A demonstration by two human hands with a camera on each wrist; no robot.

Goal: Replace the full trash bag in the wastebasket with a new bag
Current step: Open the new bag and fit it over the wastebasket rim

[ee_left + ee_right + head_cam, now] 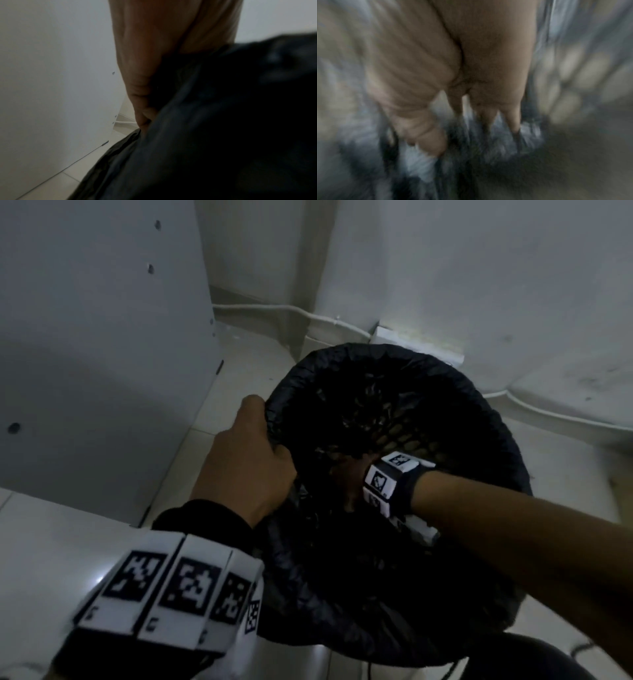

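While the left hand (251, 460) grips the black trash bag (318, 583) at the left part of the basket's mouth, its fingers curl over the folded plastic edge, and the left wrist view shows the thumb side (142, 83) pressed against the dark film. The right hand (346, 477) reaches down inside the mouth, near the centre of the head view and just right of the left hand. In the right wrist view its fingers (488, 115) point downward into crumpled plastic, but heavy blur hides whether they pinch it or only push against it.

Around both hands sits the mesh wastebasket (407, 436), filling the centre and lower right of the frame, its lattice wall visible through the opening above the right wrist. The bag's edge is folded over the rim all the way round. Marker bands wrap the left wrist (178, 587) at lower left and the right wrist (387, 481) at centre.

Beyond the basket, a white cabinet panel (96, 337) fills the upper left, pale floor tiles (239, 354) lie between it and the basket, and a white cable (308, 314) runs along the wall base at upper centre.
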